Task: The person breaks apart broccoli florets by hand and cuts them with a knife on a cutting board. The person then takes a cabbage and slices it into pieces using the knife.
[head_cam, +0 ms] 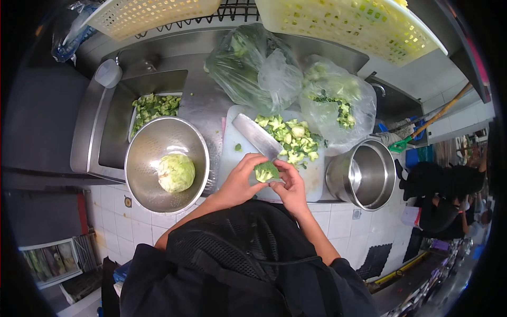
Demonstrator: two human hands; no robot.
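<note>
Both my hands hold a broccoli piece (266,171) above the near part of the white cutting board (315,184). My left hand (242,176) grips its left side; my right hand (291,185) has its fingertips at the right side. Just beyond my fingers, a wide-bladed cleaver (256,135) lies on the board, its handle hidden. Cut broccoli pieces (295,138) are heaped to the right of the blade. Behind the board stands a clear plastic bag (253,67) with green vegetables, and beside it another open plastic bag (336,103) holds broccoli pieces.
On the left, a perforated steel colander (138,166) holds a cabbage (176,173), near a sink (113,130) with a tray of cut broccoli (158,107). A steel pot (338,174) stands right of the board. Plastic baskets (158,16) hang over the back edge. People are at far right.
</note>
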